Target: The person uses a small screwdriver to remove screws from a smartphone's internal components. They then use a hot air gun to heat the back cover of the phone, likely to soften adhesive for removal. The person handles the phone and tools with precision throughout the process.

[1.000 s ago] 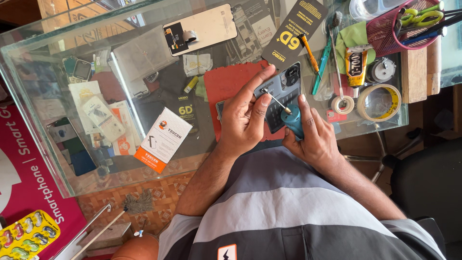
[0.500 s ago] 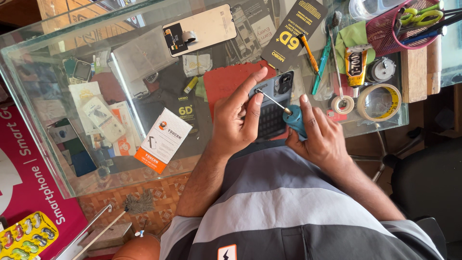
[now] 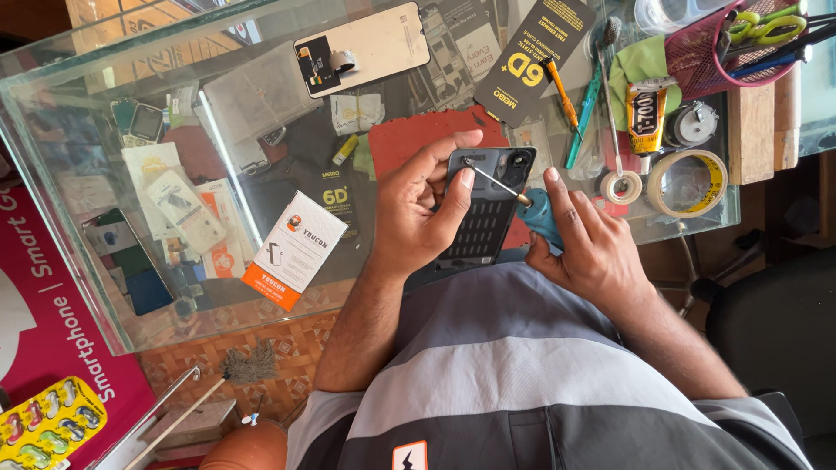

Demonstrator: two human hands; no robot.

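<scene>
My left hand [image 3: 416,209] grips a dark phone back cover [image 3: 486,213] with a perforated lower half, held over a red mat [image 3: 409,144] on the glass counter. Its index finger rests near the cover's camera end. My right hand [image 3: 588,248] holds a small screwdriver with a teal handle [image 3: 542,218]. The thin metal shaft [image 3: 495,180] points up and left, with its tip on the cover's upper part beside the camera opening.
A phone screen panel [image 3: 366,45] lies at the counter's back. A white and orange box [image 3: 296,248] sits left of my hand. Right of the mat are a glue tube [image 3: 643,117], tape rolls [image 3: 688,183], an orange-handled tool [image 3: 562,96] and a red basket [image 3: 723,43].
The cover has been turned and tilted in my left hand, now standing more upright. The screwdriver tip has shifted up toward the camera end, and my right hand has moved slightly right.
</scene>
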